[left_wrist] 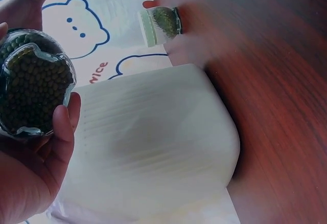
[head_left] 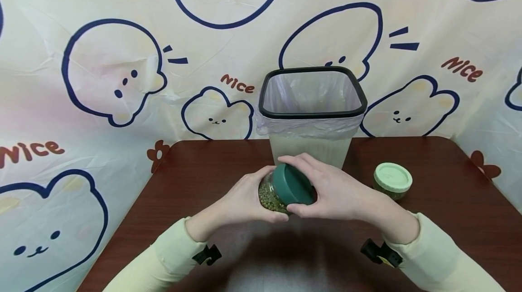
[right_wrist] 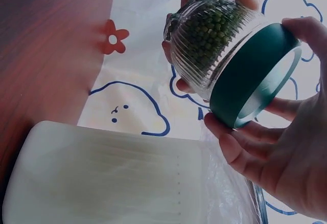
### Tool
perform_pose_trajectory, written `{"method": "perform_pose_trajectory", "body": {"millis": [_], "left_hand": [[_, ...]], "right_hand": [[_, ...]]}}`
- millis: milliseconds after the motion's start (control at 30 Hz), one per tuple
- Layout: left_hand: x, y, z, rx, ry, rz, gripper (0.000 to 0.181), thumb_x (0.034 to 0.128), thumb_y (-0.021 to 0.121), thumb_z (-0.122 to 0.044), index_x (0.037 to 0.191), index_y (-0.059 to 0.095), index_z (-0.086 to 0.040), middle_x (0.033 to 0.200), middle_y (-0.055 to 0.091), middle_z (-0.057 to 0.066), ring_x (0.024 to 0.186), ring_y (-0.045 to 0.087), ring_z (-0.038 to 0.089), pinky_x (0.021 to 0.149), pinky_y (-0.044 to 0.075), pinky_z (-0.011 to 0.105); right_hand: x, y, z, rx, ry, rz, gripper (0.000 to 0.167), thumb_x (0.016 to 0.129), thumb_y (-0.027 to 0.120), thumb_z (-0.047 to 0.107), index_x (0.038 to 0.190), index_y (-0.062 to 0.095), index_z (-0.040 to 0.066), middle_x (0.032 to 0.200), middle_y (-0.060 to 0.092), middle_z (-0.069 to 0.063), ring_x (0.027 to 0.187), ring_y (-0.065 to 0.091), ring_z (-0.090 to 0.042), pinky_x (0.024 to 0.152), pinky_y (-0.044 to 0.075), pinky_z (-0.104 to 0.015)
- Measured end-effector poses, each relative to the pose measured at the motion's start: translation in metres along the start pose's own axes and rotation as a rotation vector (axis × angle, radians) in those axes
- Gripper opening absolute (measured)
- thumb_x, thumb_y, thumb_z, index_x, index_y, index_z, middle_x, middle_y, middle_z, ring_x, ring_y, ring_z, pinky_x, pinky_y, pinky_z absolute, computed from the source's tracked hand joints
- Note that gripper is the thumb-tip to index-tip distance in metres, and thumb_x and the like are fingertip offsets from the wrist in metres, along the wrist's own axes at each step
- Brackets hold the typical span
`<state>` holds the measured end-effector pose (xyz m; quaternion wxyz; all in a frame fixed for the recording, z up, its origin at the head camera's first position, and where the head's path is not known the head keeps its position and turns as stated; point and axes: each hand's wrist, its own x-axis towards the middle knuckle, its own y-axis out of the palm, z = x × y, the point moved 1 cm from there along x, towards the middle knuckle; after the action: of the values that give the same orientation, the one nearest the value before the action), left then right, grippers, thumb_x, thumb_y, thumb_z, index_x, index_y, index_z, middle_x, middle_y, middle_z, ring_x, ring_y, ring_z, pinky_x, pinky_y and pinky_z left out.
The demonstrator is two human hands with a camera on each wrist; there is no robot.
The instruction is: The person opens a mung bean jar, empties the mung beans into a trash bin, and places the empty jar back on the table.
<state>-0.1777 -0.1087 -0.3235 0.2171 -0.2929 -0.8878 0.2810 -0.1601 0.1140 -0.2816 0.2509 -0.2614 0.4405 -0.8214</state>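
Between both hands is a clear ribbed jar (right_wrist: 207, 32) of small green beans, tilted on its side above the table. The left hand (head_left: 246, 199) grips its glass body; in the left wrist view the bean-filled base (left_wrist: 38, 86) faces that camera. The right hand (head_left: 326, 187) holds the dark green lid (head_left: 294, 185) by its rim, thumb on one side and fingers round the other. The lid sits at the jar's mouth; whether it is screwed tight I cannot tell. A second jar with a pale green lid (head_left: 393, 177) stands on the table to the right.
Behind the hands stands a pale bin (head_left: 311, 144) with a black rim and a clear plastic liner. The brown table (head_left: 183, 183) meets a cloth backdrop (head_left: 204, 51) printed with bears at its far edge.
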Motion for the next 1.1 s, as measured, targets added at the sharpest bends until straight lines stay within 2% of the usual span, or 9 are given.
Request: {"method": "perform_pose_trajectory", "body": {"millis": [200,367,533,700,867,1100], "left_hand": [[-0.001,-0.002,0.0,-0.006,-0.011,-0.022,0.08,0.0704,0.087,-0.031,0.137,0.045,-0.016,0.116,0.06,-0.009,0.101,0.058,0.009,0.083,0.052,0.031],[-0.002,-0.003,0.002,0.004,-0.006,-0.052,0.081,0.0692,0.088,-0.03,0.136,0.045,-0.016,0.117,0.059,-0.008,0.101,0.058,0.008,0.083,0.052,0.031],[-0.004,-0.005,0.003,0.004,-0.014,-0.077,0.083,0.0675,0.09,-0.031,0.136,0.045,-0.016,0.115,0.06,-0.009,0.101,0.058,0.007,0.083,0.052,0.031],[-0.006,-0.006,0.003,-0.005,-0.017,-0.107,0.083,0.066,0.091,-0.029,0.135,0.046,-0.018,0.115,0.061,-0.01,0.101,0.059,0.007,0.085,0.051,0.032],[-0.008,-0.008,0.006,-0.008,-0.03,-0.131,0.082,0.0661,0.091,-0.027,0.135,0.047,-0.019,0.115,0.061,-0.01,0.102,0.059,0.008,0.084,0.051,0.034],[-0.01,-0.012,0.01,-0.003,-0.031,-0.141,0.081,0.067,0.09,-0.028,0.135,0.047,-0.018,0.116,0.061,-0.01,0.102,0.058,0.009,0.084,0.051,0.034]], "right_hand": [[-0.002,-0.004,0.0,0.02,-0.036,-0.043,0.084,0.077,0.079,0.041,0.147,0.032,0.032,0.126,0.045,0.007,0.101,0.054,-0.012,0.075,0.053,-0.029],[-0.006,-0.011,-0.003,0.014,-0.022,-0.074,0.085,0.077,0.08,0.04,0.147,0.032,0.032,0.126,0.046,0.006,0.1,0.055,-0.013,0.074,0.053,-0.028],[-0.012,-0.019,-0.009,-0.069,0.005,-0.109,0.086,0.076,0.08,0.044,0.147,0.033,0.031,0.128,0.047,0.003,0.098,0.055,-0.015,0.071,0.052,-0.029],[-0.02,-0.025,-0.019,-0.157,0.029,-0.131,0.087,0.075,0.08,0.047,0.147,0.035,0.025,0.126,0.049,0.001,0.098,0.054,-0.016,0.071,0.052,-0.033],[-0.027,-0.023,-0.033,-0.225,0.051,-0.094,0.087,0.076,0.078,0.049,0.146,0.037,0.018,0.123,0.052,-0.002,0.095,0.056,-0.017,0.069,0.052,-0.033],[-0.034,0.001,-0.054,-0.322,0.035,0.025,0.084,0.078,0.072,0.058,0.143,0.042,0.015,0.123,0.052,-0.002,0.09,0.057,-0.012,0.065,0.051,-0.028]]}}
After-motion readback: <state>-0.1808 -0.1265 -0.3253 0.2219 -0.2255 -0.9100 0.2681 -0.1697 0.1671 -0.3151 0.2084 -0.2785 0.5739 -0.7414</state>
